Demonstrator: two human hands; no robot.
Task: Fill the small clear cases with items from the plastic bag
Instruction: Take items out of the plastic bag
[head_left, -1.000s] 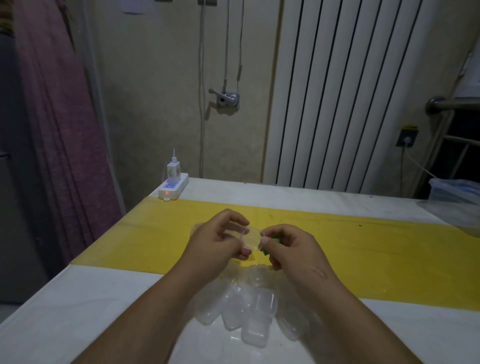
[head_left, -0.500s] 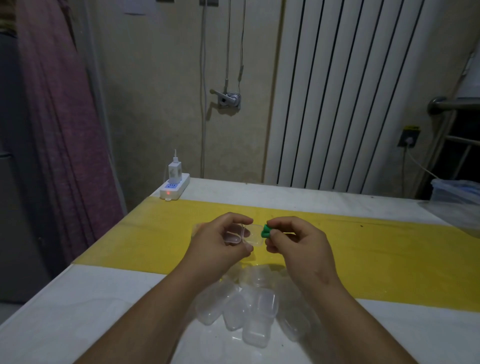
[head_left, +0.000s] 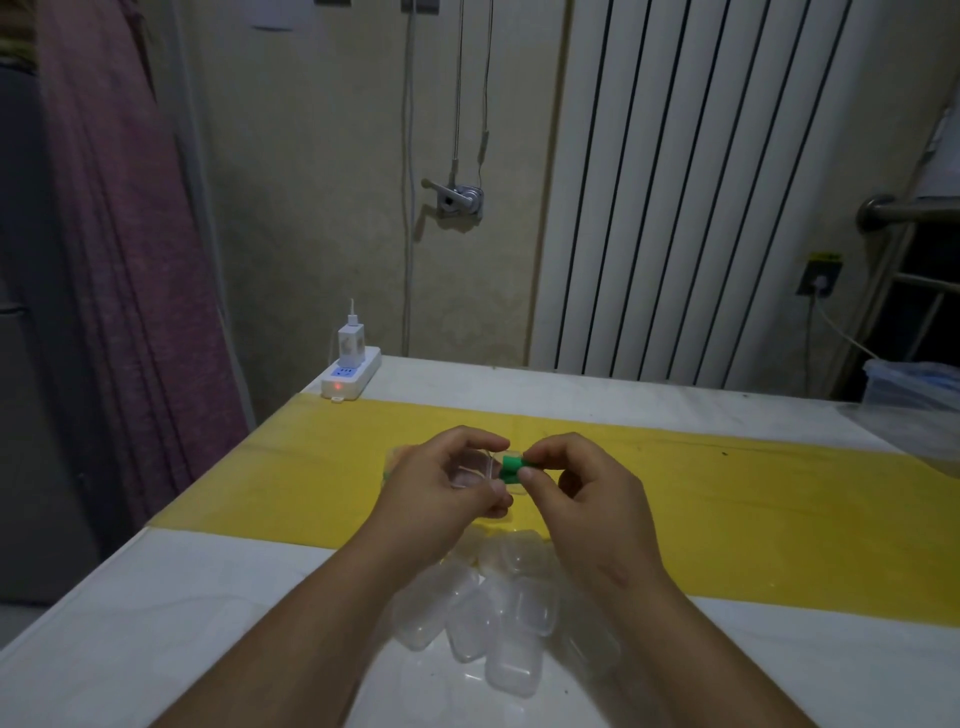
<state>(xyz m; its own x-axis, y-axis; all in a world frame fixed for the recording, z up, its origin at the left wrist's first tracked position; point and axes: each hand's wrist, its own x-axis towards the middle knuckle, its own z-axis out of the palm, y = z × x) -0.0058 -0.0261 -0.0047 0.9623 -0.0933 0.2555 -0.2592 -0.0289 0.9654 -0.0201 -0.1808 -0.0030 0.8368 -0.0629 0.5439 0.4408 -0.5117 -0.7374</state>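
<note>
My left hand (head_left: 441, 488) holds a small clear case (head_left: 475, 467) with its lid swung open, above the yellow strip of the table. My right hand (head_left: 582, 493) pinches a small green item (head_left: 511, 467) right at the open side of that case. Below my wrists lies a heap of several empty clear cases (head_left: 498, 618) on the white tabletop. A bit of clear plastic bag (head_left: 397, 457) peeks out behind my left hand, mostly hidden.
The table (head_left: 156, 623) is white with a yellow band (head_left: 779, 509) across it. A white power strip (head_left: 350, 376) with a charger sits at the far left corner. A plastic bin (head_left: 914, 384) and clear wrap sit at the far right edge.
My right hand has lifted the green item from behind its fingers up to the opening of the case held in my left hand. Both hands rose slightly.
</note>
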